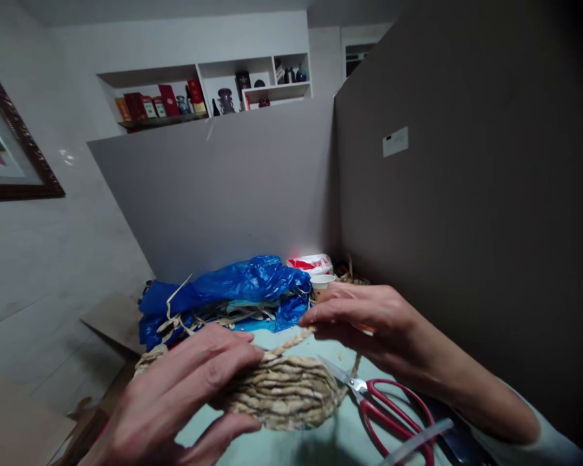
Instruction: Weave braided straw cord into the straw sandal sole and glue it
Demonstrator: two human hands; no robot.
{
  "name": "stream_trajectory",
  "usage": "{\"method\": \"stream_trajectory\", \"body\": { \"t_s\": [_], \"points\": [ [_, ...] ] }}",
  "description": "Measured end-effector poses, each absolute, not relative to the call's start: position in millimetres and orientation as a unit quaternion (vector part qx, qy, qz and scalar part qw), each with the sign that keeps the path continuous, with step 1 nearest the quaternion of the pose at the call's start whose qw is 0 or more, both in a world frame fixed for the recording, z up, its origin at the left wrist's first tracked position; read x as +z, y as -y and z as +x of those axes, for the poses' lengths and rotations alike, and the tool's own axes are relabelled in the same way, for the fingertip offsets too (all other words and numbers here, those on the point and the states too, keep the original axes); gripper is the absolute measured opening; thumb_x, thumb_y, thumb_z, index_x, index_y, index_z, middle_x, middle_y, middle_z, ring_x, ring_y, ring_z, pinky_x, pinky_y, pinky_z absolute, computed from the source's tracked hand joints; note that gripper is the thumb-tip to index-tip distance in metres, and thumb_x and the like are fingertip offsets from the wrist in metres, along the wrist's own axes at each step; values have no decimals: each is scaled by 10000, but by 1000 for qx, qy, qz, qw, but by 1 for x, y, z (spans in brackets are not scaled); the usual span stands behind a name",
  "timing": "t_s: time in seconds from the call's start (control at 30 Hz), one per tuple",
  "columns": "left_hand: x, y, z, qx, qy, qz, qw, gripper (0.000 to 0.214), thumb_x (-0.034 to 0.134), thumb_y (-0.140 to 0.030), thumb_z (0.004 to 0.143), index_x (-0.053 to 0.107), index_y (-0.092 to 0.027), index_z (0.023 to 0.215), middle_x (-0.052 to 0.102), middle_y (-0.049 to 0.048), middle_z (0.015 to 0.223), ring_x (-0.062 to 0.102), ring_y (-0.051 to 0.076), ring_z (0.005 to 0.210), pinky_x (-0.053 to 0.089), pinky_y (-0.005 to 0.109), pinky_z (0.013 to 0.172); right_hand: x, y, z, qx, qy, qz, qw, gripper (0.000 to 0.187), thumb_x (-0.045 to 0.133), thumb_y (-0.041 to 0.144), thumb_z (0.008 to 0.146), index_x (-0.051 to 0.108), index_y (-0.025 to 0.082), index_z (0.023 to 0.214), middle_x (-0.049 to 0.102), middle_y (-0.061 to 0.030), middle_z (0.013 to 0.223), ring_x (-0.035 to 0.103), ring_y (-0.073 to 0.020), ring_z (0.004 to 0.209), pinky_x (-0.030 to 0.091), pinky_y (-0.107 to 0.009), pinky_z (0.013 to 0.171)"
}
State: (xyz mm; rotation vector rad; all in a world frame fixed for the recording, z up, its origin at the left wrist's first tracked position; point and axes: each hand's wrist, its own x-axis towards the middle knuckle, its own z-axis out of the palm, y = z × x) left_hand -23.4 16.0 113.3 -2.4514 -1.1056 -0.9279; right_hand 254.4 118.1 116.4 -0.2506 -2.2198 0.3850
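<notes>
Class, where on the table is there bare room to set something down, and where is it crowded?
The table shows bare on the near side of the woven piece, left of the scissors, and in a narrow strip between that piece and the blue plastic. The back is crowded with that plastic, straw and a cup; the right, with the scissors.

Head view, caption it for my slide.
Left hand holds woven straw piece; right hand pinches its twisted strand near red-handled scissors.
</notes>
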Motion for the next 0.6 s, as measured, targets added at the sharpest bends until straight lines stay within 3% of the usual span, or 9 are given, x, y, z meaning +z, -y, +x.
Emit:
{"method": "stream_trajectory", "body": {
  "t_s": [0.17,0.37,0.6],
  "points": [
    [113,-26,-46,-369,417,-817,152,437,739,-348,858,651,-297,1283,740,42,1177,689,231,1022,573,289,906,101,-153,261,53,869,-210,444,183,506,145,1047,685,135,1081,641,-60,982,611,-154,849,501,-279,735],
    [121,-38,-55,-382,413,-810,167,375,751,-305,851,682,-273,1219,750,14,1105,706,175,930,551,224,876,83,-186,271,-69,815,-345,461,130,585,247,1037,660,147,1002,639,-48,1033,619,-185,946,544,-365,845],
    [129,-42,-52,-428,394,-800,148,348,794,-259,807,716,-273,1146,776,21,1020,729,193,855,589,237,787,91,-194,301,-123,774,-395,479,168,548,272,1061,675,162,1074,667,-54,1044,637,-191,958,546,-384,868]
  ]
}}
